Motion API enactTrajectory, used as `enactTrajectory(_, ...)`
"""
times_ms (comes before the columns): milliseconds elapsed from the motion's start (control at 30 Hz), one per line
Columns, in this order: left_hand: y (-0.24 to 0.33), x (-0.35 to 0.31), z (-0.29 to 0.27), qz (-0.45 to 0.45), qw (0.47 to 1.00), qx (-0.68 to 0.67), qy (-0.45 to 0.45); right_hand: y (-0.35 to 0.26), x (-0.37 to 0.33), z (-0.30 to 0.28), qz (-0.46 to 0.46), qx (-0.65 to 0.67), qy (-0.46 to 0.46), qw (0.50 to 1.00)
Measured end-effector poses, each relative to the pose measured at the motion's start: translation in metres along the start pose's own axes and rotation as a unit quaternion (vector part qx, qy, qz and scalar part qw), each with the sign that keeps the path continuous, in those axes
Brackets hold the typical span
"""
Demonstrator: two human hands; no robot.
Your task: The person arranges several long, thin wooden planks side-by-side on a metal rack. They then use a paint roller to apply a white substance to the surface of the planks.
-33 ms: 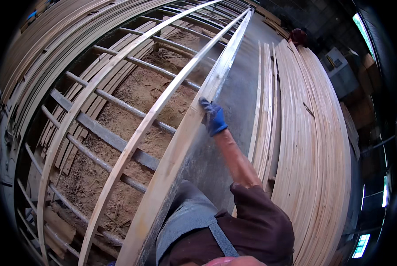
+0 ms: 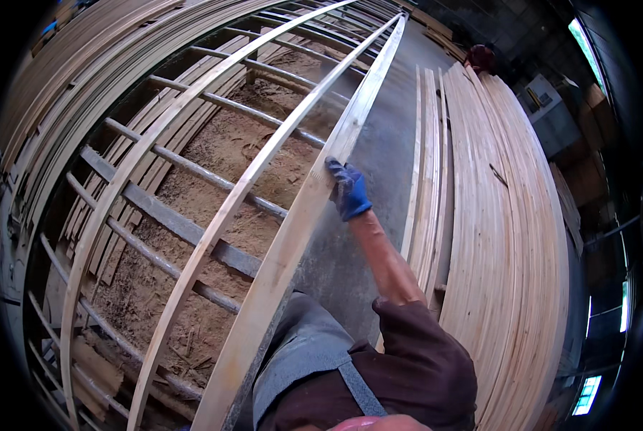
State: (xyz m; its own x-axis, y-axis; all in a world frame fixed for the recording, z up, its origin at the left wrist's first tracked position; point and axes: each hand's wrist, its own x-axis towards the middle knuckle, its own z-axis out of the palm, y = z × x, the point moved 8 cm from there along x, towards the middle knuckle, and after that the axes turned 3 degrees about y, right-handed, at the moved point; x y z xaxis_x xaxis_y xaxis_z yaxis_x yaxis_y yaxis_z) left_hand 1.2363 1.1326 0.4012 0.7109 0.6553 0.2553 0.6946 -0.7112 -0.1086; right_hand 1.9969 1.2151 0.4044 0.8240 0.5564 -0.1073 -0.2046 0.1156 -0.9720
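1. My right hand (image 2: 348, 188), in a grey-blue glove, is just off the centre of the view toward 1 o'clock. The grip is closed on the edge of the long finger-jointed board (image 2: 292, 223); the fingertips lie on its upper face, and what is under the edge I cannot see. My left hand is outside the view.

2. This board runs from 7 o'clock up to nearly 1 o'clock. I think I hold it by the edge because it is too wide to be enclosed by one hand, and so I can steady it from where I stand.

3. Toward 9 o'clock from my hand, a narrow wooden slat (image 2: 228, 205) and, farther, a second slat (image 2: 134, 156) lie across round metal bars (image 2: 196, 169). The bars probably carry them above the sawdust (image 2: 221, 140), with open space between.

4. At 3 o'clock is a broad stack of boards (image 2: 494, 237), lying lengthwise side by side, perhaps so that each edge is easy to reach.

5. My board looks pale and smooth, with a toothed joint line beside my fingertips. It narrows strongly toward the far end, which I judge to be mostly perspective.
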Motion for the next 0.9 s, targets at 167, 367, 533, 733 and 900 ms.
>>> enactTrajectory(167, 0.049, 0.012, -0.063, -0.214, 0.955, -0.143, -0.150, 0.002, -0.014, -0.081, -0.017, 0.044, -0.014, 0.999)
enactTrajectory(367, 0.117, -0.003, -0.062, -0.232, 0.945, -0.164, -0.159, -0.061, -0.037, -0.134, -0.038, -0.028, 0.016, 0.999)
enactTrajectory(533, 0.195, -0.034, -0.037, -0.256, 0.934, -0.072, -0.237, -0.020, 0.001, -0.238, -0.008, -0.096, 0.030, 0.995)
enactTrajectory(733, 0.301, -0.045, 0.006, -0.182, 0.912, 0.024, -0.367, 0.024, 0.034, -0.369, 0.023, -0.090, 0.060, 0.994)
enactTrajectory(900, 0.377, -0.094, 0.059, -0.244, 0.795, -0.059, -0.553, 0.106, 0.056, -0.419, -0.022, -0.046, 0.047, 0.998)
